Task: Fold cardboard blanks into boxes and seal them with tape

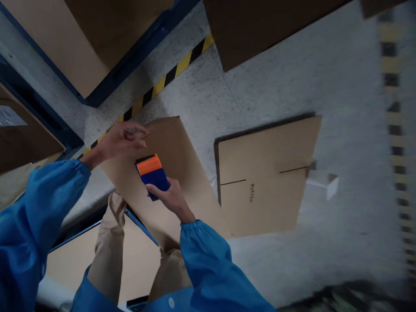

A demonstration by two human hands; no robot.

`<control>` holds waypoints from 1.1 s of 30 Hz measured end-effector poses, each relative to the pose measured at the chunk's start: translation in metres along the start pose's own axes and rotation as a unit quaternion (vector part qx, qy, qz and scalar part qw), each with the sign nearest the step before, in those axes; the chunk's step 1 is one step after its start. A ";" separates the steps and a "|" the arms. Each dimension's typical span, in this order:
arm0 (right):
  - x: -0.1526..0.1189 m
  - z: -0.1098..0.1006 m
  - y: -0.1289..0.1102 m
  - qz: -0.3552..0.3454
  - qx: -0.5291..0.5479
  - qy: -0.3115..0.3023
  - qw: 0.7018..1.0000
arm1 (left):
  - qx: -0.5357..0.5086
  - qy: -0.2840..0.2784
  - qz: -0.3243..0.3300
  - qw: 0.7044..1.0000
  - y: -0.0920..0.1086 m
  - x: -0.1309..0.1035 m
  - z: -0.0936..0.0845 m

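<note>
A blue and orange tape dispenser point(152, 175) with a dark front edge is gripped in my right hand point(172, 197), above a cardboard box point(188, 177). My left hand point(121, 139) hovers over the box's far left end, a little beyond the dispenser. Its fingers are loosely bent and apart, slightly blurred, with nothing visible in them. The box is closed on the side that faces me and lies slanted in front of my legs. Its underside is hidden.
Flattened cartons point(266, 190) lie stacked to the right of the box, with a small white box point(325, 180) beside them. Large cartons point(87, 43) on blue pallets point(94, 100) stand at the upper left. Yellow-black tape point(170, 76) marks the floor. Another brown carton point(260, 30) is at the top.
</note>
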State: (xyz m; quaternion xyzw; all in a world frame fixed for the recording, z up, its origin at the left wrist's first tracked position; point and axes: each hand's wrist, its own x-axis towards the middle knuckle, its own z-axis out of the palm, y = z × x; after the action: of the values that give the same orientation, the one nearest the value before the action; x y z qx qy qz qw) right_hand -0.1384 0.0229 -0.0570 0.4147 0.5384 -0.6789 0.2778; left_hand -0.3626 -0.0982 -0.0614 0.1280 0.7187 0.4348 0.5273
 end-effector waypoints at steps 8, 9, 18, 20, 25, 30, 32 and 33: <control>-0.023 -0.004 0.025 0.037 0.004 0.019 0.999 | 0.088 0.033 0.010 0.996 0.010 0.014 -0.055; -0.026 -0.006 0.027 0.044 0.003 0.023 0.999 | 0.106 0.037 0.008 0.994 0.011 0.015 -0.059; -0.020 0.004 0.020 0.068 0.014 0.049 0.996 | 0.111 0.034 -0.025 0.993 -0.005 0.046 -0.062; -0.017 0.007 0.018 0.069 0.002 0.054 0.996 | 0.085 0.046 -0.045 0.994 -0.014 0.048 -0.061; -0.013 0.009 0.016 0.068 -0.001 0.054 0.996 | 0.036 0.056 -0.055 0.996 -0.042 0.052 -0.060; -0.009 0.010 0.014 0.079 -0.007 0.061 0.995 | 0.039 0.067 -0.029 0.997 -0.063 0.066 -0.053; -0.008 0.011 0.012 0.087 -0.013 0.067 0.994 | 0.041 0.062 -0.032 0.997 -0.070 0.071 -0.051; -0.007 0.011 0.011 0.091 -0.016 0.071 0.993 | 0.035 0.057 -0.038 0.997 -0.074 0.074 -0.049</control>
State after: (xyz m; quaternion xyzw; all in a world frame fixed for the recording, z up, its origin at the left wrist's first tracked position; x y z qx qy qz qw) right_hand -0.1282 0.0088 -0.0554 0.5046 0.5273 -0.6113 0.3061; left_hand -0.4152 -0.1187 -0.1621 0.0940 0.7664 0.3958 0.4970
